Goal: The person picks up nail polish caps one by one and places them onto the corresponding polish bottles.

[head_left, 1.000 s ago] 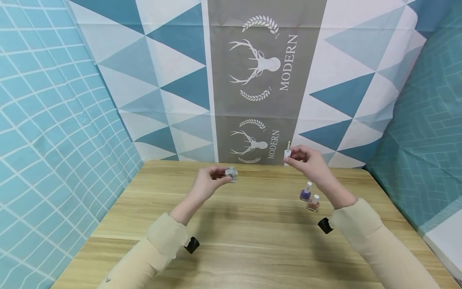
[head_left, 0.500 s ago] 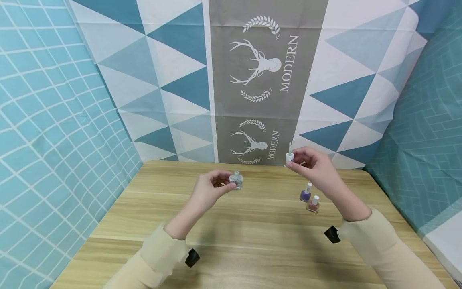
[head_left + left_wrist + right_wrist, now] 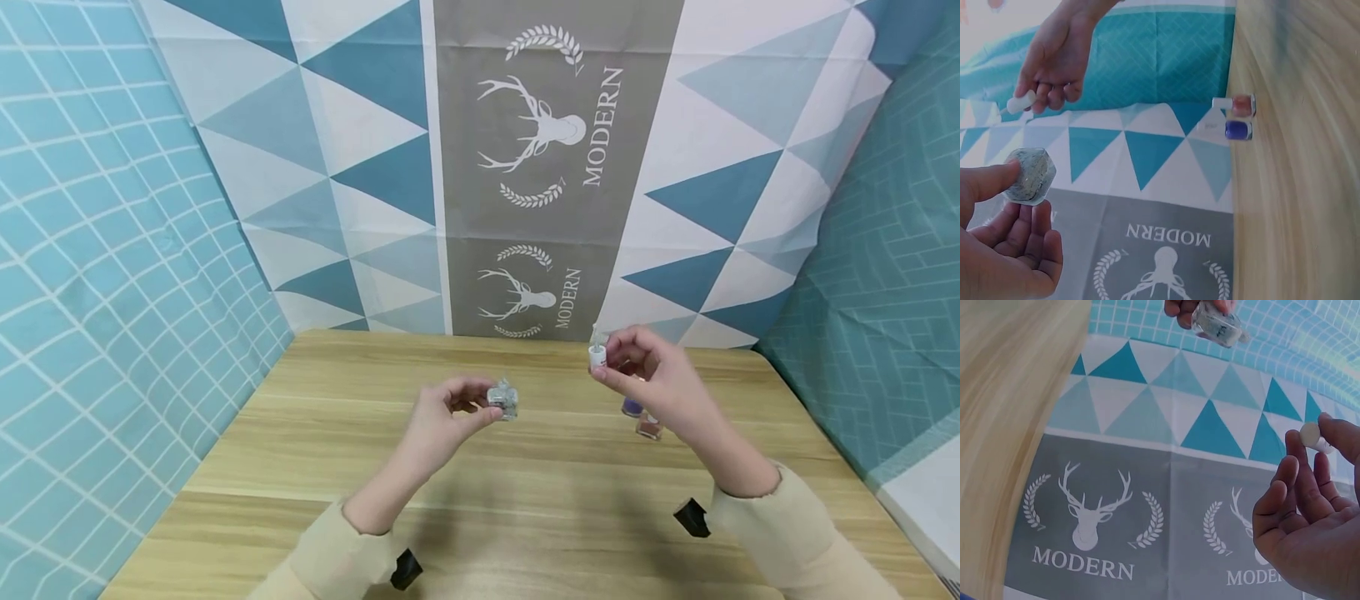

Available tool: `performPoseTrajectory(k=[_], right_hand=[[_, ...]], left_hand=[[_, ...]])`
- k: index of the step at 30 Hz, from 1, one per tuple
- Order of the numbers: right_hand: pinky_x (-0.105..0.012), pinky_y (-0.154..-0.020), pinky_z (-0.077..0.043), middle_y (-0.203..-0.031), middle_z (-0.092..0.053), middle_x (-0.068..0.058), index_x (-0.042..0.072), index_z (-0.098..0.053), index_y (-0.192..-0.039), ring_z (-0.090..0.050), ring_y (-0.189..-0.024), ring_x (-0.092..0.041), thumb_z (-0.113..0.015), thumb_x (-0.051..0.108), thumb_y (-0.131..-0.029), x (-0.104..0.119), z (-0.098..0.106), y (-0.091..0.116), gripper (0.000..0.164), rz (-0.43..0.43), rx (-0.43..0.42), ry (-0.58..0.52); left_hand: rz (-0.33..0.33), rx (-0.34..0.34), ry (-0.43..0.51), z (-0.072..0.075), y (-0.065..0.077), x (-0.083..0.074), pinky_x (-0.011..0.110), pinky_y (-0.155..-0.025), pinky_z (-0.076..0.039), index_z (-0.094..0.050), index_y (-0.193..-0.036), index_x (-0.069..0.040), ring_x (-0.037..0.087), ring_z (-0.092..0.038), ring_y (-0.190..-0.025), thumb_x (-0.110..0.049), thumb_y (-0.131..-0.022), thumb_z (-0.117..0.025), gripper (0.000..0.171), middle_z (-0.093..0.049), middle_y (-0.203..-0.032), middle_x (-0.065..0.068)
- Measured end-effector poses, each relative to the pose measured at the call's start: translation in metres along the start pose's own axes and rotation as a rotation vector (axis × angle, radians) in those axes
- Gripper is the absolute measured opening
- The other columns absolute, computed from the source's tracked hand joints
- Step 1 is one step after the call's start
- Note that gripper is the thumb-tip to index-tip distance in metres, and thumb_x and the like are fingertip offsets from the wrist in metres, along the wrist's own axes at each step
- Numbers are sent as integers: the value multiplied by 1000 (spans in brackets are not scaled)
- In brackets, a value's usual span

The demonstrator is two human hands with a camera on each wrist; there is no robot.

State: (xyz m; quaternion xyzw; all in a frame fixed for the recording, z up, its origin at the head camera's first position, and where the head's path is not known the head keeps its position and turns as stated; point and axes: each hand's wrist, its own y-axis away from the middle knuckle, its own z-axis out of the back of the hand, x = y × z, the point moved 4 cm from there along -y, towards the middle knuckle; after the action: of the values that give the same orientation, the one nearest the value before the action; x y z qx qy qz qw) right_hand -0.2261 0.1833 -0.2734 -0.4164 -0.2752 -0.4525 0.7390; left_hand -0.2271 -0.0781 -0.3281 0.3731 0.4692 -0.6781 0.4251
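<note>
Left hand [image 3: 450, 421] pinching small clear bottle [image 3: 503, 402] between thumb and fingers, uncapped neck up, held above the table [image 3: 540, 492]. Glittery silvery stuff inside, seen from left wrist view. Right hand [image 3: 663, 383] pinching white cap [image 3: 597, 357] in thumb and fingertips, brush [image 3: 597, 337] sticking up out of it. Cap and bottle apart, gap between the two hands. Under right hand, on the table: purple bottle [image 3: 1238, 130] and reddish-brown bottle [image 3: 1243, 105], side by side, both white-capped, partly hidden by that hand in head view. Beyond both hands, patterned cloth [image 3: 517, 225] with triangles, deer heads, "MODERN". Cream sleeves [image 3: 772, 533] on both arms, black piece [image 3: 692, 517] by each cuff.
</note>
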Motion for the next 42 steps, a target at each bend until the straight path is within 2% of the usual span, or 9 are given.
performPoseTrajectory(k=[5,11,23,31,36,42], right_hand=[[-25,-60,-50,-87,-66,-4,6,-56,-102,-60,-75,-15,-70,15,-86,0,-4,6,24,33,-8,-39],[-24,-64,-51,-87,-67,-3,6,-58,-100,-60,-77,-15,-70,12,-85,-3,-10,10,20,63,-19,-52],[-24,-64,-50,-85,-65,-3,6,-60,-100,-57,-74,-15,-70,9,-84,-12,-21,18,19,54,-24,-68],[-23,-63,-48,-83,-64,-1,7,-61,-97,-55,-71,-14,-70,4,-82,-14,-25,21,17,110,-35,-64],[-23,-63,-48,-85,-63,-1,8,-62,-96,-54,-70,-14,-70,1,-81,-14,-26,22,18,156,-26,-72],[-23,-62,-47,-89,-61,0,11,-63,-95,-52,-71,-13,-71,2,-81,-12,-27,23,18,166,-6,-48]], left_hand=[[8,-8,45,-7,7,0,25,-74,-51,-69,-103,-7,15,-62,-82,-9,-76,-77,27,-69,-88,4],[-4,-22,92,-16,11,5,26,-78,-50,-69,-101,-8,15,-61,-84,-10,-76,-78,27,-69,-90,4],[-77,-40,88,-32,14,13,36,-79,-51,-70,-99,-9,15,-62,-84,-7,-73,-79,28,-70,-91,3],[-17,-11,61,-34,24,-18,42,-82,-50,-68,-98,0,27,-62,-88,1,-74,-76,25,-70,-92,10],[-25,-2,70,-37,24,-18,42,-82,-49,-68,-98,1,25,-62,-87,3,-74,-75,26,-70,-91,10],[-16,7,79,-39,24,-16,43,-83,-49,-69,-99,-1,22,-61,-88,3,-74,-75,27,-70,-93,8]])
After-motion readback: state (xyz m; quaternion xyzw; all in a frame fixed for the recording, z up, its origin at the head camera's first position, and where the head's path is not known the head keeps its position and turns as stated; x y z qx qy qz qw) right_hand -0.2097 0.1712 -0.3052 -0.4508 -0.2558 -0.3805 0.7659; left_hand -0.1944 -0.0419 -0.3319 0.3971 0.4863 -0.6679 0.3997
